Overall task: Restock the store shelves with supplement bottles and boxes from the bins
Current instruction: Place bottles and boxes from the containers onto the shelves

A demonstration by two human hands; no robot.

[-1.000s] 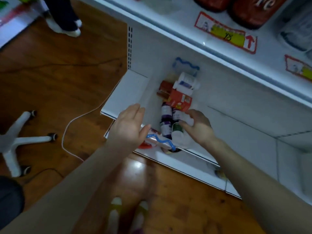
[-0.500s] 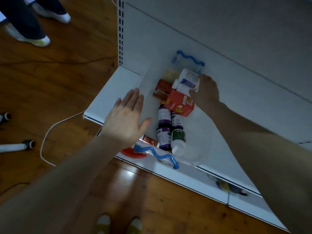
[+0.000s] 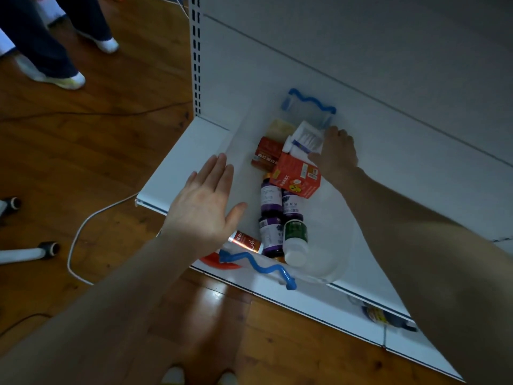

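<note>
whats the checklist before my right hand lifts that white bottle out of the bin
1. Right hand on the white bottle: ok, thumb and fingers sit either side of it.
2. Firmness of that grip: cannot tell, the fingertips are hidden.
3. Bottle free of neighbours: not ok, the red box seems to lie against it and may shift.
4. Left hand out of the lift path: ok, it hovers open at the left side of the bin.
5. Room to set it down: ok, bare shelf left of the bin.
</note>
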